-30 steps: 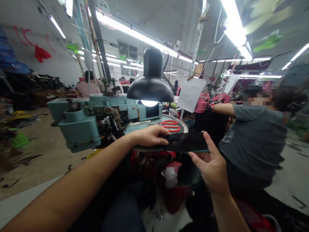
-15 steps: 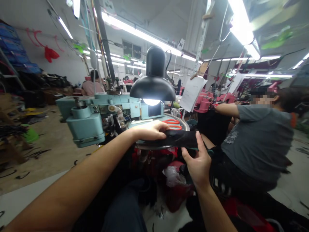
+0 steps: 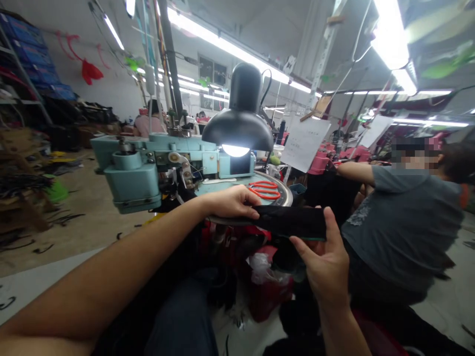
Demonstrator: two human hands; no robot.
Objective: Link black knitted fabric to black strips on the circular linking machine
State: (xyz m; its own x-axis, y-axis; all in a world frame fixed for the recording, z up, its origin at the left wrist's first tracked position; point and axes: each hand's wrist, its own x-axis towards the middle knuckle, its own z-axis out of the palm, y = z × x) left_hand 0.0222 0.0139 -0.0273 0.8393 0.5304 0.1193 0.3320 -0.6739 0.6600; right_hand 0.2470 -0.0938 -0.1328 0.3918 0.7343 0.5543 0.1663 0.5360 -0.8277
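A flat strip of black fabric (image 3: 291, 221) stretches between my two hands in front of the round machine table (image 3: 284, 194). My left hand (image 3: 233, 201) pinches its left end, thumb and fingers closed over the cloth at the table's near edge. At the other end, my right hand (image 3: 326, 249) grips the strip from the right, thumb below and fingers at its end. A thin green line shows along the strip's lower edge. Red-handled scissors (image 3: 265, 189) lie on the table just beyond the cloth.
A teal sewing machine (image 3: 133, 178) stands left of the table. A lit black lamp (image 3: 239, 128) hangs over it. Paper sheets (image 3: 306, 143) hang behind at right. A co-worker in a grey shirt (image 3: 408, 217) sits close on my right. Below are plastic bags (image 3: 261, 267).
My right hand has moved right and slightly down, drawing the strip out longer and flatter. My left hand stays at the table edge. The view has shifted a little.
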